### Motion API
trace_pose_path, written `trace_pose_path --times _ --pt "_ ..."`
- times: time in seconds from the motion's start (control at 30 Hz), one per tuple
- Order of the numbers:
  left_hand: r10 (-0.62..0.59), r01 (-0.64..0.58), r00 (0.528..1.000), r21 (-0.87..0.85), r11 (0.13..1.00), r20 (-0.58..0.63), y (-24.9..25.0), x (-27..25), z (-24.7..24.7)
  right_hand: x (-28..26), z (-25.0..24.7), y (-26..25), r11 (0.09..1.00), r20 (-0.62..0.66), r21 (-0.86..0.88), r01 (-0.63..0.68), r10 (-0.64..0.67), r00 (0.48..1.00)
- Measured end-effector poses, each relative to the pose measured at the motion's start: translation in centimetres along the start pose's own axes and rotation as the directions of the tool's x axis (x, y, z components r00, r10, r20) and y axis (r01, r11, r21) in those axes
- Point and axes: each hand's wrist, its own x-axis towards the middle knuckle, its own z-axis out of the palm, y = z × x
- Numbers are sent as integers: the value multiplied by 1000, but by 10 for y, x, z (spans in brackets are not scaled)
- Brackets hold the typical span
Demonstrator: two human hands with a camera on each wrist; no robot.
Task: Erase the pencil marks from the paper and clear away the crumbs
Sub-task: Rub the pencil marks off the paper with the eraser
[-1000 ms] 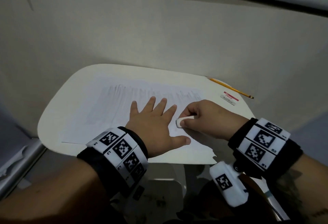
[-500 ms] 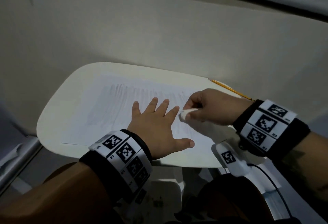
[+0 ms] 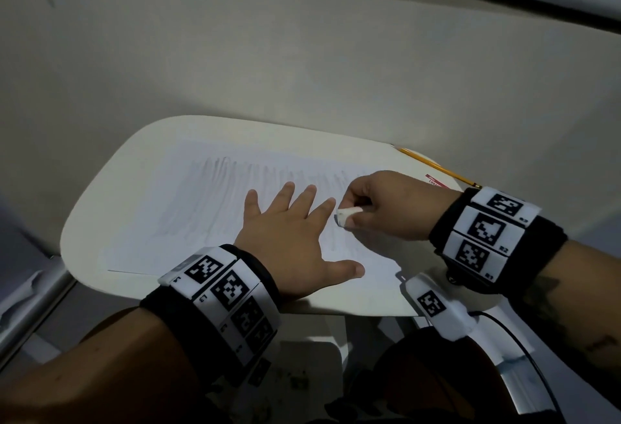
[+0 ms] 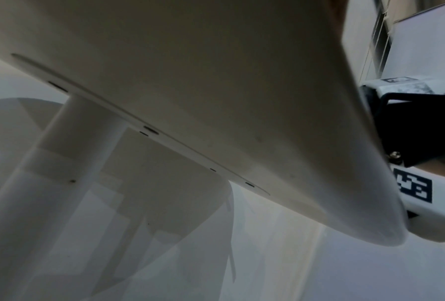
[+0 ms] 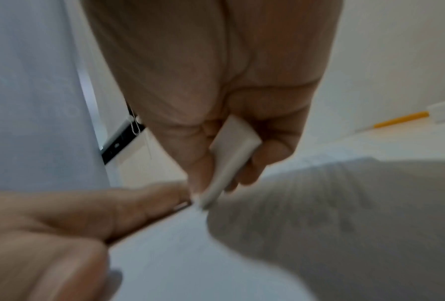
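Observation:
A white sheet of paper (image 3: 201, 218) with grey pencil shading lies on a small white table (image 3: 111, 195). My left hand (image 3: 292, 232) lies flat on the paper with fingers spread, holding it down. My right hand (image 3: 379, 205) pinches a white eraser (image 3: 347, 213) and presses its end on the paper just right of the left index fingertip. In the right wrist view the eraser (image 5: 229, 156) sits between thumb and fingers, its tip on the paper (image 5: 216, 254) beside the shaded area. The left wrist view shows only the table's underside (image 4: 190, 101).
A yellow pencil (image 3: 437, 166) lies at the table's far right edge, with a small red and white label or wrapper (image 3: 433, 180) next to it. A wall stands right behind the table. The table's near edge runs just under my wrists.
My right hand with the eraser slid away from me up the paper, then came back a little toward the left index finger. The left hand stayed flat in place.

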Motion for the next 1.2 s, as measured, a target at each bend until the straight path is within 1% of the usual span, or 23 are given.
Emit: trace_pose_path --times 0.1,0.13,0.17,0.27,0.3,0.33,0.47,0.5,0.53,0.63,0.67,0.73,0.83,0.87,0.9,0.93,1.0,1.07,1.1,1.13,1.2 --pt "-4 4 1000 4 1000 -7 0 0 0 -7 -1 2 999 140 36 36 -40 989" --pt "-6 6 1000 4 1000 -8 1 1 0 -7 -1 2 999 145 38 37 -43 989" --pt "-6 6 1000 5 1000 -7 1 1 0 -6 0 2 999 122 27 34 -37 992" --pt "-7 7 1000 11 1000 -9 1 1 0 2 -1 1 997 2 -73 12 -12 1000" --pt "-8 8 1000 11 1000 -13 1 1 0 3 -1 1 996 -13 -88 14 -15 1000" --pt "-9 9 1000 12 1000 -17 1 1 0 2 -2 1 996 0 -86 23 -23 1000" --pt "-16 17 1000 2 1000 -26 2 0 0 -9 -4 2 998 204 -5 65 -63 977" --pt "-20 20 999 -3 1000 -29 2 0 0 -10 -4 3 998 207 2 64 -63 976" --pt "-24 24 999 -7 1000 -29 3 0 -1 -9 -3 4 998 178 -2 59 -58 982" --pt "-34 34 999 -3 999 -10 7 0 -3 -1 -1 5 998 39 -54 31 -29 999" --pt "-38 38 999 1 999 -1 8 1 -3 0 -1 5 997 15 -71 25 -24 1000" --pt "-41 41 999 2 999 11 9 3 -3 -1 -2 5 997 39 -69 37 -35 999" --pt "-43 43 999 -13 999 25 10 4 -3 -8 -5 4 997 208 -13 75 -70 976" --pt "-44 44 999 -15 999 28 10 4 -2 -8 -6 3 997 236 -6 79 -76 969" --pt "-44 45 999 -14 999 31 10 4 -2 -8 -6 3 997 230 -11 79 -74 970" --pt "-46 46 998 -11 999 34 10 5 -2 -6 -6 2 997 198 -26 73 -67 978" --pt "-47 47 998 -5 999 37 10 5 -2 -1 -4 2 996 95 -74 48 -41 995" --pt "-47 47 998 -2 999 34 10 6 -1 1 -2 2 992 29 -119 37 -34 999" --pt "-47 47 998 0 999 34 10 6 -2 1 -2 2 990 32 -132 46 -42 999" --pt "-47 47 998 3 999 35 10 6 -2 -1 -2 2 990 63 -129 60 -52 997" --pt "-48 48 998 5 999 41 11 5 -2 -7 -5 2 992 179 -87 86 -69 981"
